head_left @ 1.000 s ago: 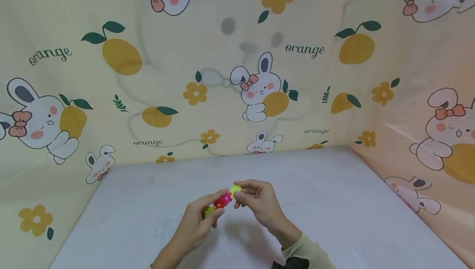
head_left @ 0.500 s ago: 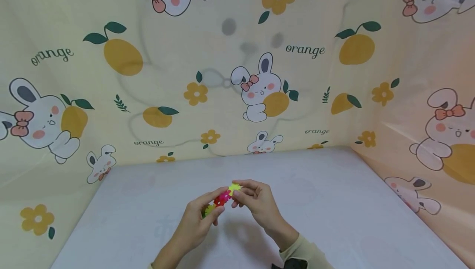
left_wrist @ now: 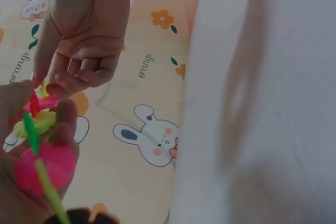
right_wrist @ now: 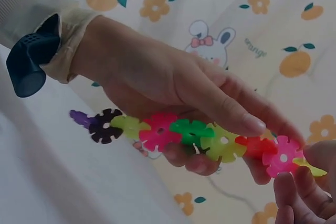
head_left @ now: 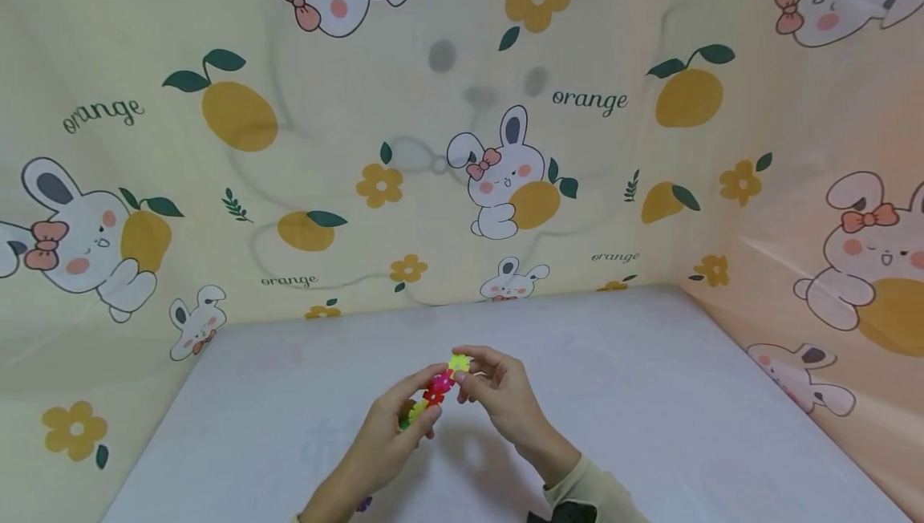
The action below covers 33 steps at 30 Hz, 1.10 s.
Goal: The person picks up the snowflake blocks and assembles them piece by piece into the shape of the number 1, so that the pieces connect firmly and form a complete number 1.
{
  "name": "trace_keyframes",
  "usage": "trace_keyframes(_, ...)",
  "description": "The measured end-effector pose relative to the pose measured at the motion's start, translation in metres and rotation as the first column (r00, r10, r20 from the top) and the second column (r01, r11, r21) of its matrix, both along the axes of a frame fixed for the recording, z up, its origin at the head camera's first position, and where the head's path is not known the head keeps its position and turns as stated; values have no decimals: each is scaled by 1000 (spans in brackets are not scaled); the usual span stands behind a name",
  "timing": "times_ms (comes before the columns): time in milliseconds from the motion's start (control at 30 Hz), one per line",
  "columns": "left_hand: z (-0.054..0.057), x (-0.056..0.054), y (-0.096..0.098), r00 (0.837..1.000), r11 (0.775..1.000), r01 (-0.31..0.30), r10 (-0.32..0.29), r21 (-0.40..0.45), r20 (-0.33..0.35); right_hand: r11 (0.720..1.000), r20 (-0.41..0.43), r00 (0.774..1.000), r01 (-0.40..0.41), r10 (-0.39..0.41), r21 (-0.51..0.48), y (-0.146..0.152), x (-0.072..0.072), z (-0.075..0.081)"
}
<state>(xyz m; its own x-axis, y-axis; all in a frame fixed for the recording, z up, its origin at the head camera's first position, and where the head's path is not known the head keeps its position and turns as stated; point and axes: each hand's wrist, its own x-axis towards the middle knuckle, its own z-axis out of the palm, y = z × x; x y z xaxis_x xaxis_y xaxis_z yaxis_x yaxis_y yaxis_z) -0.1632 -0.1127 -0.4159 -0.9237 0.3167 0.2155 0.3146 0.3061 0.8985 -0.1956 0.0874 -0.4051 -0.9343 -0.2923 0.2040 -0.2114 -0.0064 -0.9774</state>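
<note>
A chain of interlocking plastic snowflake discs [right_wrist: 160, 131] runs along my left hand [head_left: 386, 427], whose thumb and fingers grip it near its upper end. In the right wrist view, pink, red, yellow and green discs lie by the left fingers, and a black disc [right_wrist: 106, 126] and a purple disc [right_wrist: 82, 118] trail toward the wrist. At the upper end is a yellow disc [head_left: 459, 362], pinched between thumb and fingertips of my right hand [head_left: 505, 391]. It meets the pink disc [right_wrist: 283, 157] edge to edge. Both hands are raised over the table.
The white tabletop [head_left: 613, 395] spreads under the hands. Behind it and at both sides hangs a cloth [head_left: 361, 106] printed with rabbits, oranges and flowers. A dark device [right_wrist: 32, 59] is strapped at the left sleeve.
Both hands keep their hold on the chain. The left hand has shifted slightly right and down, and the purple end now shows below the left wrist in the head view.
</note>
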Motion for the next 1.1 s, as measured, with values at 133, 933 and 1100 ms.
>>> trace_keyframes(133, -1, 1, 0, 999, 999, 31, -31, 12, -19, 1000, -15, 1000, 4, -4, -5, 1, -1, 0)
trace_keyframes(933, 0, -3, -1, 995, 994, 53, -60, 95, 77, 995, 114, 989, -95, 94, 9, -16, 7, -12)
trace_keyframes(1100, -1, -1, 0, 999, 998, 21, -24, 67, 37, 990, 127, 982, -141, 140, 5, -21, 8, -18)
